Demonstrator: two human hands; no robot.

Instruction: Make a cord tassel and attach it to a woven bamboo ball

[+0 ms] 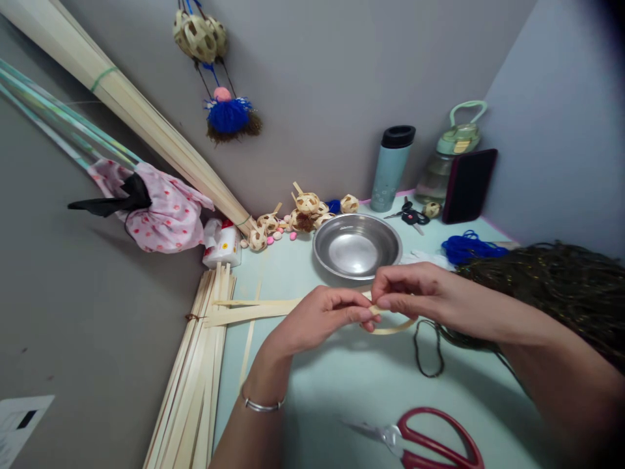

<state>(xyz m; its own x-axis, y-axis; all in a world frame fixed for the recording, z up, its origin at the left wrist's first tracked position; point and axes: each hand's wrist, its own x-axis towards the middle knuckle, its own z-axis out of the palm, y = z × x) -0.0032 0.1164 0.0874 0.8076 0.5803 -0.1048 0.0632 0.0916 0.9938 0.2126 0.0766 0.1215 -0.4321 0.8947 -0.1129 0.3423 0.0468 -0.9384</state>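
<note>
Both hands meet over the middle of the table, pinching pale flat bamboo strips. My left hand, closed, grips the strips where they cross; their long ends run out to the left behind the wrist. My right hand is closed too, thumb and finger pressed on the strip close to the left fingertips. Below the right hand the strip bends round in a small loop. Fingers partly cover the crossing point. Just behind the hands stands a shallow steel bowl, and red-handled scissors lie in front of them.
A bundle of bamboo strips lies at left. Small woven balls line the wall. A tumbler, a water bottle, a phone and keys stand or lie behind. Dark yarn and blue yarn occupy the right.
</note>
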